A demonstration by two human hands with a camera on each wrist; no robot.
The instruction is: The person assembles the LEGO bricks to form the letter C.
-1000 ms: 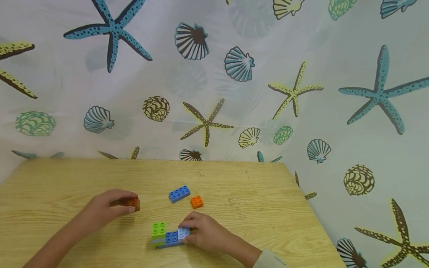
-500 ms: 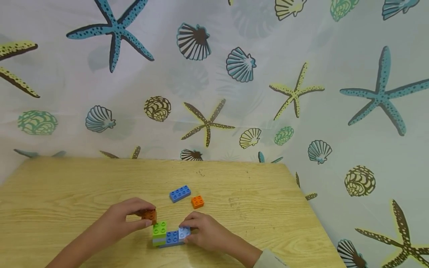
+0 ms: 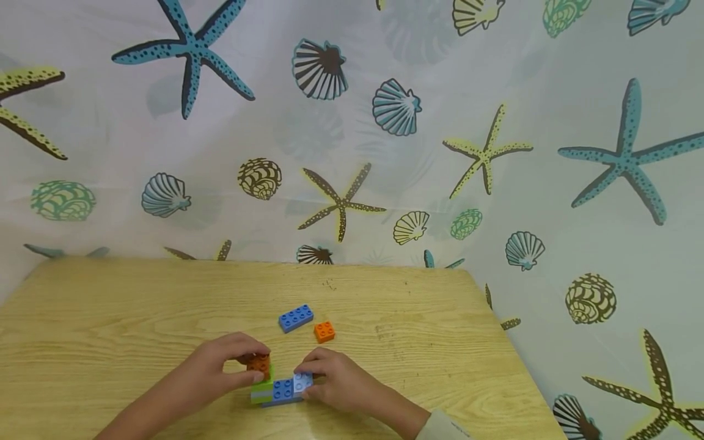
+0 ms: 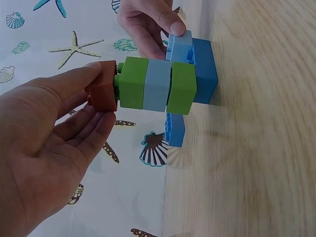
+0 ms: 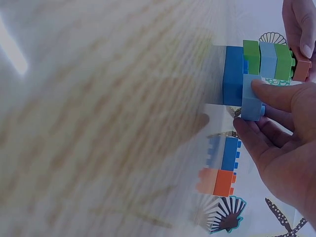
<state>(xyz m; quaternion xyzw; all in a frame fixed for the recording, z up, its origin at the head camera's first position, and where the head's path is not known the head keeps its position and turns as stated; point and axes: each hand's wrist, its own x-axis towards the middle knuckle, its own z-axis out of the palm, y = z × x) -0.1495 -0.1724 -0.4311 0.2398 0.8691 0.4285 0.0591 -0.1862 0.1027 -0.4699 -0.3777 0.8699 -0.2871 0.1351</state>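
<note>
Seating step: you are, by the look of it, fitting the red brick (image 4: 102, 88) onto the tower (image 4: 158, 85) of green, light blue and green; the joint is looking incomplete.
Left hand: your left hand (image 3: 216, 362) is pinching the red brick by its sides, spread no wider than the brick.
Right hand: your right hand (image 3: 341, 377) is pinching the light blue brick (image 5: 251, 96) at the far end of the blue base (image 4: 206, 71), probably bracing the build.
Red brick: sitting right over the upper green brick (image 4: 133, 83) at the tower's top; you are not getting a sure answer on whether it is gripping the studs (image 4: 117, 83).
Next move: likely calling for you to line up the edges, then press straight down against a steady base; a skewed push could be loosening the tower.
Head view: showing you the loose blue brick (image 3: 296, 318) and orange brick (image 3: 324, 331) lying near each other on the desk (image 3: 412, 342); the red brick is hiding most of the upper green top.
Left wrist view: revealing the studs between red and green, which the head view is not giving you; the orange brick is not appearing.
Right wrist view: showing your pinch on the light blue brick side-on.
</note>
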